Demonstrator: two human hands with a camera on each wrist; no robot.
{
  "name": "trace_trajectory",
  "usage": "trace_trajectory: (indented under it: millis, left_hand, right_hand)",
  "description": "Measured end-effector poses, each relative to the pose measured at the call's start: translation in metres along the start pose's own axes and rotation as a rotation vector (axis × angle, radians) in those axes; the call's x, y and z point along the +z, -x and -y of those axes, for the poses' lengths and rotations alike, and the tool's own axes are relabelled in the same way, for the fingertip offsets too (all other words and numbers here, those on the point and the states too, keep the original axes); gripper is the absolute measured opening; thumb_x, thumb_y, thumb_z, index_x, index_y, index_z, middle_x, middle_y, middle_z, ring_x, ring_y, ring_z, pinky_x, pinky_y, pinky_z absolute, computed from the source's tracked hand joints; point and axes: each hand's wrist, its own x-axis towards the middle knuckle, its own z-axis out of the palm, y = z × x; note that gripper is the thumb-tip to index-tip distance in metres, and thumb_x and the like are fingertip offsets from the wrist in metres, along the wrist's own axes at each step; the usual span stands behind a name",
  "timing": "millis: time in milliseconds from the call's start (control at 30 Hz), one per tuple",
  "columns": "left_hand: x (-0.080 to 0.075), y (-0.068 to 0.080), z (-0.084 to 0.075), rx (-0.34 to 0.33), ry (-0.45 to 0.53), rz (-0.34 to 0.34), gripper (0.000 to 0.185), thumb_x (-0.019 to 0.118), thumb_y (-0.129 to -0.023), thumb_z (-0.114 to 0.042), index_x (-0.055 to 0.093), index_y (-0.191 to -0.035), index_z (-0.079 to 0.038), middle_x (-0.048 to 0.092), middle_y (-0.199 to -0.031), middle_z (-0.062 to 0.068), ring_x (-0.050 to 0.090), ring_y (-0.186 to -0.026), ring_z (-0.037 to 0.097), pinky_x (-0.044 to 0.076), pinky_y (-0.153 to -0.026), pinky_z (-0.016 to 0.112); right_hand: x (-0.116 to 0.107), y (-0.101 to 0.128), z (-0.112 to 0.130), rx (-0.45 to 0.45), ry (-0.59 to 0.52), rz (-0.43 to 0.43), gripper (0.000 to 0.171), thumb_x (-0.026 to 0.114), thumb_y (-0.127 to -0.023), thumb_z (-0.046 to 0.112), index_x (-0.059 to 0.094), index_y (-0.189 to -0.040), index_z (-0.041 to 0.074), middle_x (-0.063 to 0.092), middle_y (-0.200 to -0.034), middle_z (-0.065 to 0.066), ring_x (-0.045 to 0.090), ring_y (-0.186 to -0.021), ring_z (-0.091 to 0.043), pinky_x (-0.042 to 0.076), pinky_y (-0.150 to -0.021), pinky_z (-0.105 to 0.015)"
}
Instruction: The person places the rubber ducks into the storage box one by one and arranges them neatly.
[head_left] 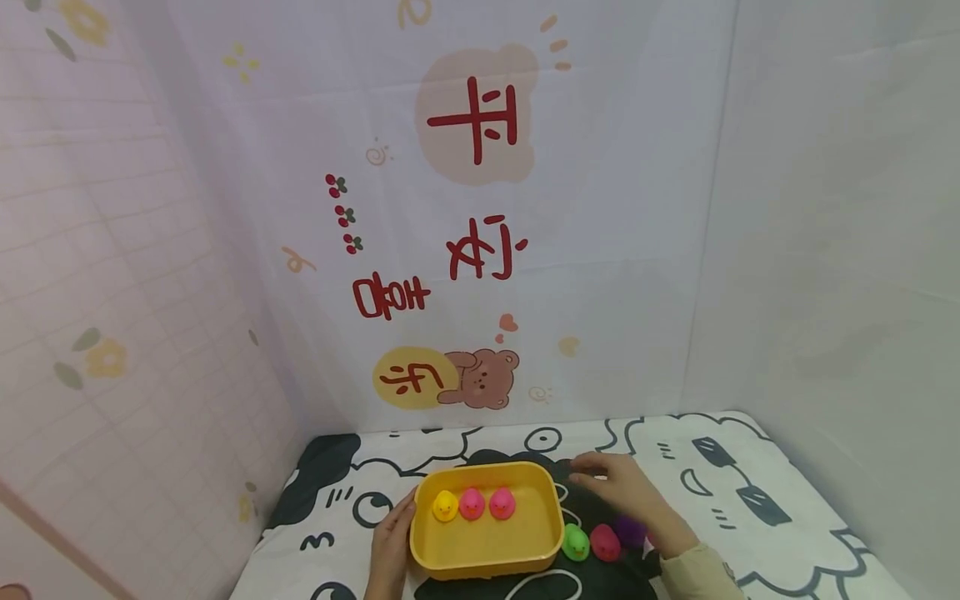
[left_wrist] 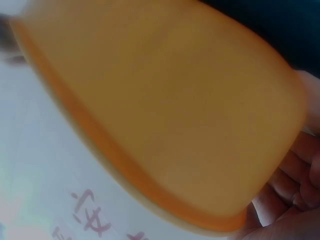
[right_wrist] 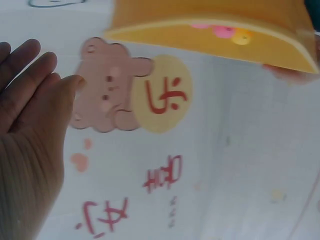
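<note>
A yellow tub (head_left: 486, 560) stands on the patterned mat and holds a yellow duck (head_left: 445, 505) and two pink ducks (head_left: 472, 503) (head_left: 502, 503) in a row. My left hand (head_left: 395, 529) holds the tub's left wall; in the left wrist view its fingers (left_wrist: 292, 187) curl against the tub (left_wrist: 165, 100). My right hand (head_left: 583, 472) hovers flat and empty by the tub's far right corner, fingers (right_wrist: 35, 75) straight. Beside the tub's right wall lie a green duck (head_left: 576, 542), a red duck (head_left: 604, 542) and a purple duck (head_left: 628, 527), partly hidden under my right forearm.
The black-and-white cartoon mat (head_left: 720, 483) covers the surface. Printed cloth walls close in behind (head_left: 480, 250), on the left (head_left: 112, 333) and on the right (head_left: 840, 250). A bear print (right_wrist: 107, 85) fills the backdrop in the right wrist view.
</note>
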Motion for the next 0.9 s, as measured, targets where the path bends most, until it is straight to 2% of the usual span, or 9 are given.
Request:
trace_trajectory:
  millis: [133, 233, 400, 500, 733, 900]
  left_hand:
    - [0.0, 0.0, 0.0, 0.002, 0.0, -0.001, 0.056, 0.052, -0.094, -0.054, 0.055, -0.138, -0.019, 0.053, -0.145, 0.003, 0.045, -0.138, 0.03, 0.043, -0.109, 0.044]
    - [0.0, -0.001, 0.0, -0.005, 0.005, -0.004, 0.053, 0.052, -0.095, -0.051, 0.056, -0.137, -0.02, 0.054, -0.144, 0.003, 0.046, -0.138, 0.03, 0.043, -0.108, 0.044]
    - [0.0, -0.003, 0.0, -0.021, 0.016, -0.004, 0.048, 0.054, -0.095, -0.047, 0.058, -0.135, -0.021, 0.055, -0.143, 0.0, 0.046, -0.137, 0.029, 0.044, -0.108, 0.045]
    - [-0.001, -0.003, -0.001, -0.01, 0.019, 0.007, 0.049, 0.053, -0.095, -0.048, 0.057, -0.135, -0.021, 0.055, -0.143, 0.001, 0.046, -0.137, 0.03, 0.044, -0.108, 0.045]
    - [-0.002, -0.001, -0.001, 0.005, 0.018, 0.02, 0.047, 0.052, -0.097, -0.046, 0.056, -0.136, -0.021, 0.054, -0.144, 0.0, 0.045, -0.138, 0.028, 0.045, -0.108, 0.042]
    - [-0.001, -0.001, 0.0, -0.006, 0.022, 0.008, 0.048, 0.052, -0.096, -0.048, 0.057, -0.135, -0.021, 0.054, -0.143, 0.0, 0.046, -0.138, 0.028, 0.045, -0.108, 0.042]
  right_hand:
    - [-0.011, 0.005, -0.017, 0.1, -0.003, -0.016, 0.03, 0.069, -0.08, 0.057, 0.069, -0.103, 0.039, 0.071, -0.108, 0.014, 0.067, -0.105, -0.013, 0.058, -0.092, -0.041]
    - [-0.018, 0.012, -0.03, 0.154, 0.008, -0.02, 0.037, 0.068, -0.08, 0.059, 0.069, -0.107, 0.033, 0.071, -0.111, 0.01, 0.066, -0.106, -0.016, 0.057, -0.092, -0.044]
    - [-0.028, 0.025, -0.051, 0.197, 0.057, -0.044, 0.04, 0.068, -0.084, 0.053, 0.07, -0.111, 0.023, 0.071, -0.111, 0.003, 0.066, -0.104, -0.021, 0.058, -0.089, -0.047]
    - [-0.034, 0.034, -0.06, 0.248, 0.078, -0.043, 0.046, 0.068, -0.082, 0.056, 0.069, -0.113, 0.022, 0.071, -0.112, 0.0, 0.066, -0.104, -0.022, 0.057, -0.089, -0.049]
    - [-0.039, 0.047, -0.071, 0.363, 0.069, -0.005, 0.063, 0.067, -0.077, 0.064, 0.067, -0.12, 0.017, 0.07, -0.117, -0.007, 0.066, -0.102, -0.024, 0.058, -0.084, -0.051]
    - [-0.04, 0.052, -0.073, 0.386, 0.069, -0.004, 0.062, 0.066, -0.08, 0.061, 0.065, -0.123, 0.016, 0.068, -0.12, -0.01, 0.064, -0.104, -0.026, 0.057, -0.083, -0.053]
